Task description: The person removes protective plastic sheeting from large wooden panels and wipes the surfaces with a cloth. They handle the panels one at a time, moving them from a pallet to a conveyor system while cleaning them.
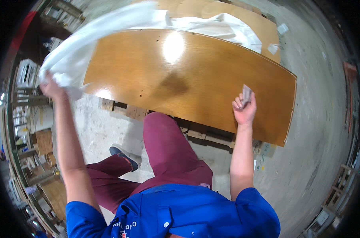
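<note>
Out to the left, my left hand (pixel 51 87) is closed on a white, thin plastic-like sheet (pixel 82 41), which billows in an arc over the far left end of the panel. The glossy brown wooden panel (pixel 211 75) lies flat in front of me. Above its right part, my right hand (pixel 245 113) pinches a small folded greyish-pink piece (pixel 246 93); whether it is sandpaper or cloth I cannot tell. A few dark spots mark the panel's surface, and a lamp reflects near its far edge.
Wooden pallet boards (pixel 205 133) show beneath the panel's near edge. Behind it lie more white sheeting (pixel 227 25) and a lighter brown board (pixel 203 8). White scraps (pixel 282 28) sit at the far right. Shelving with stacked goods (pixel 29 131) runs along the left. Concrete floor (pixel 318 119) surrounds everything.
</note>
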Demonstrator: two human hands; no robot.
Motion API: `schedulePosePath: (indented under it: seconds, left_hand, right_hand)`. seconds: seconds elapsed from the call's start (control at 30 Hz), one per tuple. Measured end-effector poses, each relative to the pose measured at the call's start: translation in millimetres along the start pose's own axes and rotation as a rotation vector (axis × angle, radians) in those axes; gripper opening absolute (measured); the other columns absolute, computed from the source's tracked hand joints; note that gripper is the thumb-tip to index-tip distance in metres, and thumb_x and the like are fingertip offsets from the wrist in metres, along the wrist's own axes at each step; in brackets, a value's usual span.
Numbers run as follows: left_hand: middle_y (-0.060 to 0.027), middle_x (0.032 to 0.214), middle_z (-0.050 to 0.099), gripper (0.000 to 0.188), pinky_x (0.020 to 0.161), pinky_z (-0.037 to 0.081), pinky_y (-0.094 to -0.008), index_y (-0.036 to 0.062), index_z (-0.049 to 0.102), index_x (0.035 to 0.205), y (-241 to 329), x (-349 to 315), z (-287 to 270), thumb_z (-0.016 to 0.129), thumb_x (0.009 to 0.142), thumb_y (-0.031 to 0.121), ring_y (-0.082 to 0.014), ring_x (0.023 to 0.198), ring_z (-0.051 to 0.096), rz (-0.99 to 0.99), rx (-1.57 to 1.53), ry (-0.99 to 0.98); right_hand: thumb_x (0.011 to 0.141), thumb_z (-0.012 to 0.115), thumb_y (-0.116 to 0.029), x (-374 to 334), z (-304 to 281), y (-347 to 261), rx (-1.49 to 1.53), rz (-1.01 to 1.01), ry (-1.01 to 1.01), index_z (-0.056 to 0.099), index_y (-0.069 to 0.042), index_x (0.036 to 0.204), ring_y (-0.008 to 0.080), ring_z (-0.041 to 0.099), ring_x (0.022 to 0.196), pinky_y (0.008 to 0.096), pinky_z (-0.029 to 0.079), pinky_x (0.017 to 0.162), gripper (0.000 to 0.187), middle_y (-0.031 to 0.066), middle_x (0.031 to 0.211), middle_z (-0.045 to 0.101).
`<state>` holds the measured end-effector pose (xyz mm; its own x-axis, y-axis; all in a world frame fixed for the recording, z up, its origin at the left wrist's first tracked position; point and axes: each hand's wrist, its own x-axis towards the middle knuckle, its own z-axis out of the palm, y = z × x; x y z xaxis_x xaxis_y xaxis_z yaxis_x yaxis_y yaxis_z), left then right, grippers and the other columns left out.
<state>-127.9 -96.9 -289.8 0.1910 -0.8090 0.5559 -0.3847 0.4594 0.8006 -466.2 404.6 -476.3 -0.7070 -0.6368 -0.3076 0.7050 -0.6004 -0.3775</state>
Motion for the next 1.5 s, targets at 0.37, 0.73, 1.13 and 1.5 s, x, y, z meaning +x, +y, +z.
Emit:
schedulePosePath:
  seconds: [0.37,0.73,1.13,1.5]
  left_hand:
    - [-0.0139,0.098,0.063,0.063,0.078,0.045,-0.0338,-0.0058,0.058,0.106,-137.7,-25.9,-382.8,0.065,0.076,0.049,-0.0210,0.087,0.059,-0.564,0.658,0.145]
    - [-0.0135,0.113,0.055,0.052,0.078,0.047,-0.0325,-0.0020,0.047,0.119,-208.1,-73.7,-456.4,0.064,0.083,0.032,-0.0205,0.095,0.057,-0.763,0.170,0.099]
    - [-0.0134,0.106,0.058,0.046,0.074,0.050,-0.0330,-0.0009,0.048,0.117,-224.4,-79.9,-458.8,0.060,0.085,0.030,-0.0218,0.091,0.060,-0.812,0.057,0.075]
    - [-0.0166,0.108,0.057,0.050,0.077,0.049,-0.0352,-0.0027,0.046,0.120,-206.6,-68.0,-455.3,0.059,0.084,0.030,-0.0249,0.093,0.060,-0.772,0.099,0.022]
  right_hand:
    - [0.090,0.055,-0.024,73.6,80.1,201.3,-0.858,0.032,-0.211,0.059,-0.007,0.091,0.0065,0.048,0.058,0.0233,0.038,0.047,0.018,-0.0012,0.071,0.056]
    - [0.085,0.060,-0.030,67.1,104.0,295.9,-1.613,-0.337,-0.602,0.065,-0.007,0.086,0.0230,0.065,0.067,0.0301,0.048,0.060,0.024,0.0120,0.073,0.065]
    - [0.083,0.060,-0.031,62.4,111.5,300.0,-1.836,-0.454,-0.561,0.064,-0.010,0.078,0.0280,0.062,0.062,0.0344,0.046,0.054,0.023,0.0119,0.067,0.062]
    - [0.085,0.058,-0.030,127.1,118.6,282.0,-1.766,-0.651,-0.390,0.063,-0.007,0.078,0.0306,0.062,0.063,0.0362,0.046,0.054,0.025,0.0141,0.068,0.061]
